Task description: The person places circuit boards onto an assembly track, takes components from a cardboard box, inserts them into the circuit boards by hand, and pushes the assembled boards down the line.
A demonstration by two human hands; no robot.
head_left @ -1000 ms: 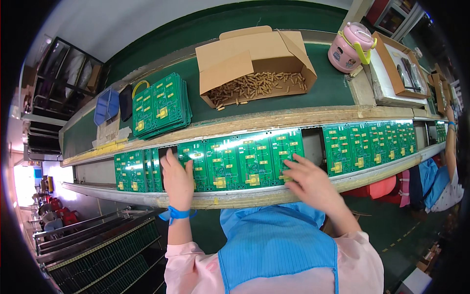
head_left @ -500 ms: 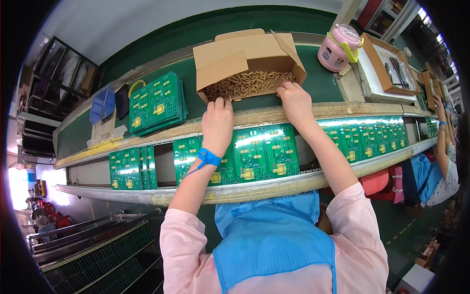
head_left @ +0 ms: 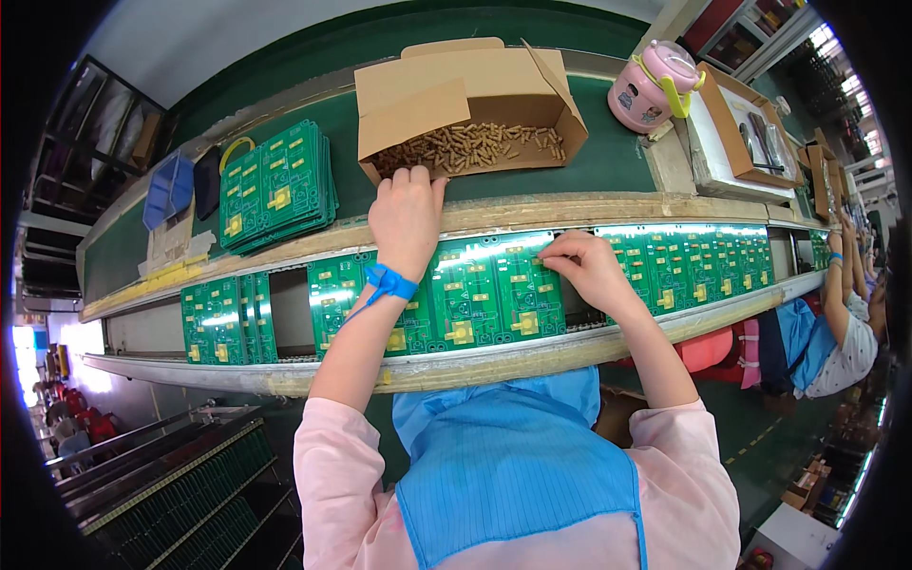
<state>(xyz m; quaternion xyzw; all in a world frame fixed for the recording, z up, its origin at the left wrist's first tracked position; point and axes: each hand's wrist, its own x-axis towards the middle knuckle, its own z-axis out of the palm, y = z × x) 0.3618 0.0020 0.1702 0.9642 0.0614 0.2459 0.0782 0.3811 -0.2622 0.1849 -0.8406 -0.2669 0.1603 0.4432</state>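
Note:
My left hand [head_left: 407, 217], with a blue wrist strap [head_left: 390, 283], reaches to the front left edge of an open cardboard box [head_left: 418, 109]. Its fingers are curled close together there; whatever they grip is hidden. Many small tan cylindrical parts [head_left: 475, 147] lie loose in the box. My right hand [head_left: 591, 269] pinches thumb and forefinger together over the right part of a green circuit board [head_left: 484, 309] in the rail line before me. Anything between those fingertips is too small to make out.
A stack of green circuit boards [head_left: 275, 185] stands left of the box, beside a blue bin [head_left: 169, 190]. More boards [head_left: 689, 266] line the rails [head_left: 513, 356] to the right. A pink container [head_left: 655, 85] and a shallow carton [head_left: 750, 128] stand at back right; a co-worker [head_left: 841, 313] works beyond.
My right hand has left the front right edge of the box and come down to the circuit board. My left hand stays at the box edge. The whole view has shifted slightly.

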